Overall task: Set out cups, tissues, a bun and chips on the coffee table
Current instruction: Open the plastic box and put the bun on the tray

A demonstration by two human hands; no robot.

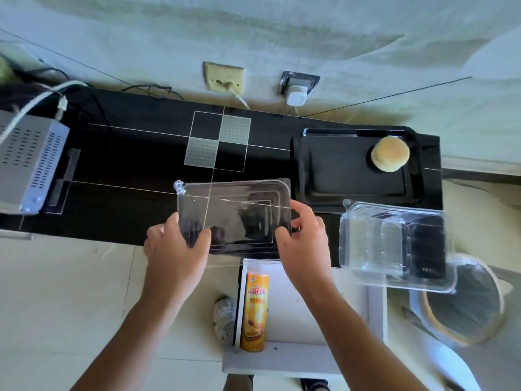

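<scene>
Clear plastic lid (234,213): gripped at both short ends by left hand (176,246) and right hand (303,244), above the black worktop (127,153). Bun (390,154): seated on black tray (338,170), beyond right hand. Chips can (254,311): laid between the forearms, apparently on a white stand (296,359).

Clear glossy plastic lid (234,213); matching clear plastic box (394,246) at three o'clock. Glossy black table (127,153), shiny black tray (338,170), matt bun (390,153), perforated metal case (31,159).
</scene>
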